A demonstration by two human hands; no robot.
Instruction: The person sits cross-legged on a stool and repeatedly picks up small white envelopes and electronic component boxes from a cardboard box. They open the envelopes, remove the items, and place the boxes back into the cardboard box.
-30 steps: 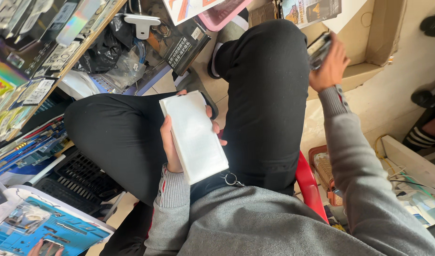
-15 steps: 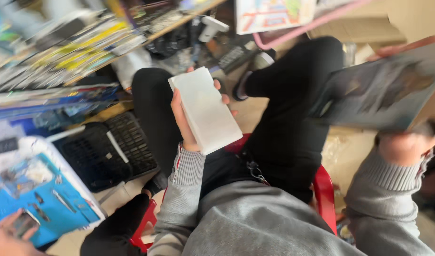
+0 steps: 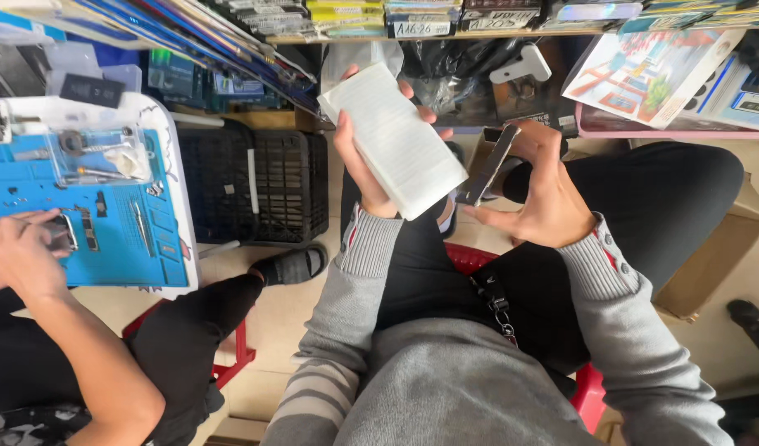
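My left hand (image 3: 359, 169) grips a flat white box (image 3: 393, 140), held up in front of me over my lap. My right hand (image 3: 544, 194) holds a thin dark slab, a phone or glass panel (image 3: 488, 165), edge-on right beside the white box. Both arms wear grey ribbed sleeves. I sit on a red stool (image 3: 590, 396) in black trousers.
A co-worker's hand (image 3: 20, 252) works on a blue repair mat (image 3: 90, 215) with small tools on a white table at left. A black crate (image 3: 247, 186) stands on the floor. Shelves of packaged goods (image 3: 396, 16) run along the top. A cardboard box (image 3: 714, 256) sits at right.
The view has swung to the shelves. My right hand came in from the far right and now holds the dark slab beside the white box, which stays in my left hand.
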